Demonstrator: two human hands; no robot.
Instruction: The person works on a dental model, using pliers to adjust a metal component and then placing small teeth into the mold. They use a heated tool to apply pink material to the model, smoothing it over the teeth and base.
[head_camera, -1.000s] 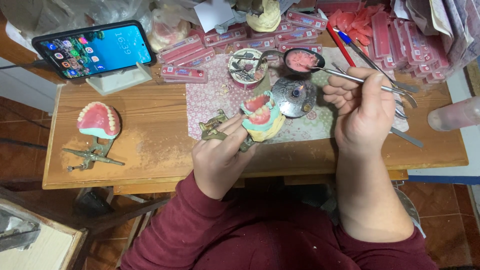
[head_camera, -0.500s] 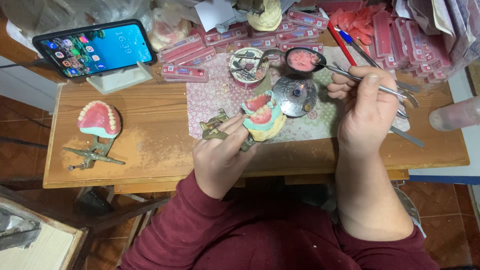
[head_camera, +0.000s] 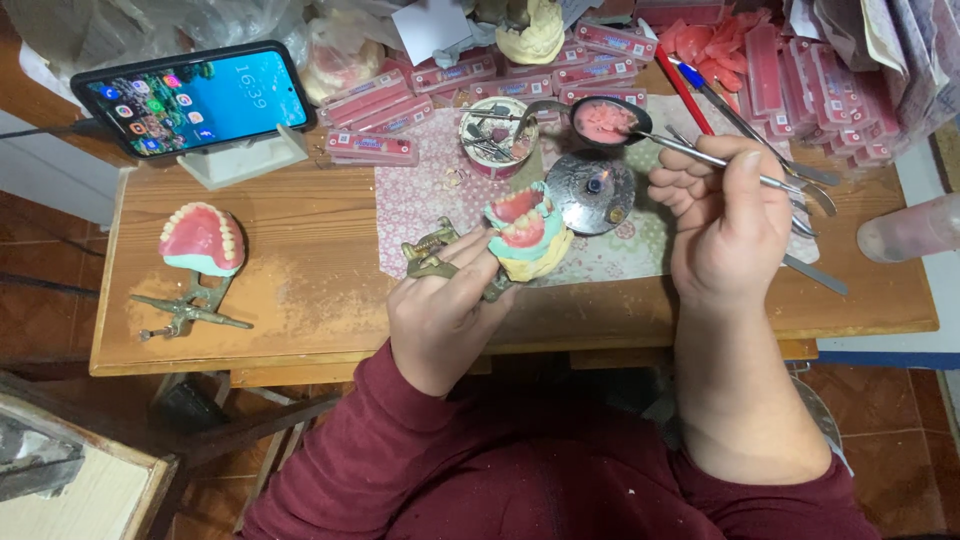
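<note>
My left hand (head_camera: 445, 312) grips a brass articulator (head_camera: 428, 254) that carries a denture model (head_camera: 524, 230) with pink gums and white teeth, held over the floral cloth (head_camera: 420, 200). My right hand (head_camera: 722, 215) holds a thin metal instrument (head_camera: 690, 152) whose tip reaches into a small dark bowl of pink wax (head_camera: 607, 121). A round dark burner (head_camera: 590, 192) with a small flame sits between the two hands.
A second denture on an articulator (head_camera: 202, 242) lies at the table's left. A phone on a white stand (head_camera: 195, 100) is at the back left. Pink tooth-card boxes (head_camera: 372, 148), a tin of tools (head_camera: 495, 135), red wax sheets (head_camera: 770, 70) and spare instruments (head_camera: 810, 268) crowd the back and right.
My right hand has shifted slightly, keeping the instrument's tip at the wax bowl. The left hand and the denture model have stayed still.
</note>
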